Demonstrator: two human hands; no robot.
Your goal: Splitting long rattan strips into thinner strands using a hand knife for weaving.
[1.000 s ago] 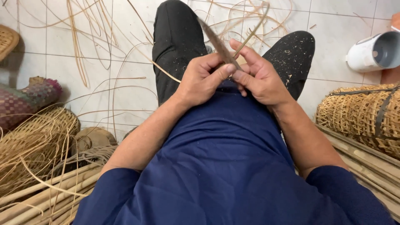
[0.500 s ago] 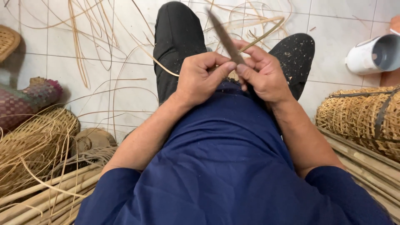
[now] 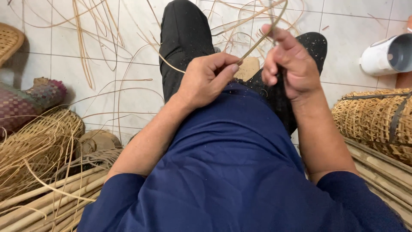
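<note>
Head view: the left hand pinches a thin strip between thumb and fingers above the lap; the right hand is closed around a dark knife handle. Loose strips litter the tiles, baskets on either side.

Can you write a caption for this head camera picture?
Left hand pinches a thin cane strip while right hand grips a knife.
</note>
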